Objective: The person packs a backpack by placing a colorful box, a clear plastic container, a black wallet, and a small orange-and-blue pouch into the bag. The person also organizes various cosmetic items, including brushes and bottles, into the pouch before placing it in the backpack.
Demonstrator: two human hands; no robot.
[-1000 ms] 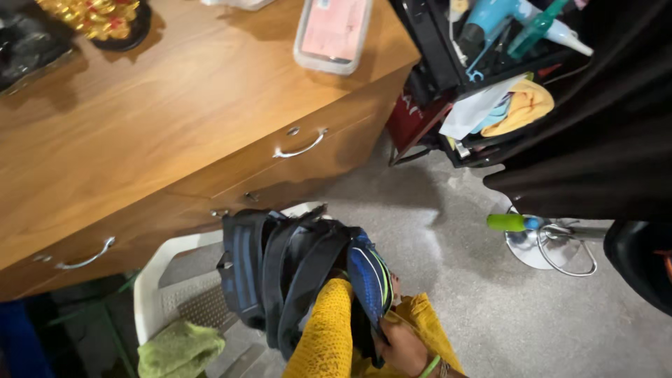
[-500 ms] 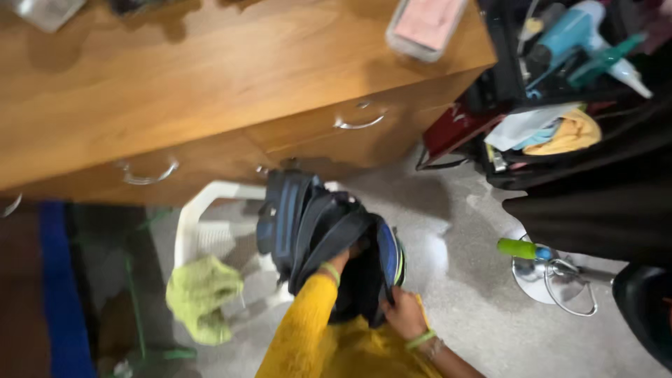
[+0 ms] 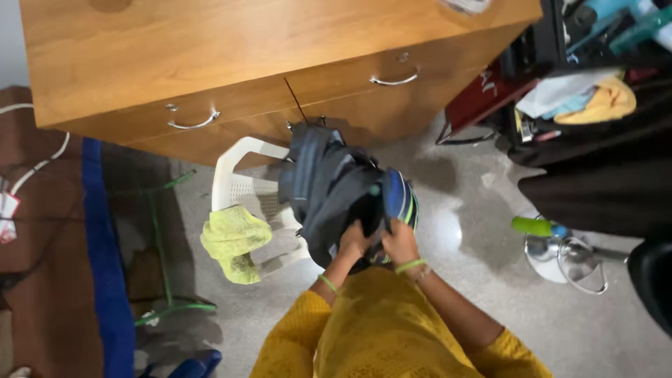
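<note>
Nearest, at the bottom edge, yellow knitted sleeves (image 3: 392, 329) running up from both arms toward the middle. Just beyond, left hand (image 3: 354, 241) and right hand (image 3: 400, 243) side by side, almost touching, each with a green band at the wrist. Both closed on the near edge of a dark grey and black backpack (image 3: 329, 185), fingers curled into the fabric; grip tight, though exact finger placement hidden in the folds. Blue panel with a green stripe (image 3: 399, 199) on the bag's right side, just above the right hand. Backpack resting on a white plastic chair (image 3: 241, 182), near the middle of the scene, leaning toward the hands. Yellow-green cloth (image 3: 232, 241) draped over the chair's left edge, hanging down, just left of the bag. Speckled grey floor (image 3: 490, 308) around everything. To the left, a blue strip (image 3: 105, 266) beside a reddish-brown covering. To the right, a green-handled object (image 3: 533, 227) lying by a shiny metal base (image 3: 560, 255), well apart from the hands. Farther back, a wooden drawer unit (image 3: 210, 63) with curved metal handles (image 3: 192, 120), directly behind the chair. Far right, a black rack (image 3: 539, 49) with a yellow cloth (image 3: 600, 103) and pale papers heaped in it.
</note>
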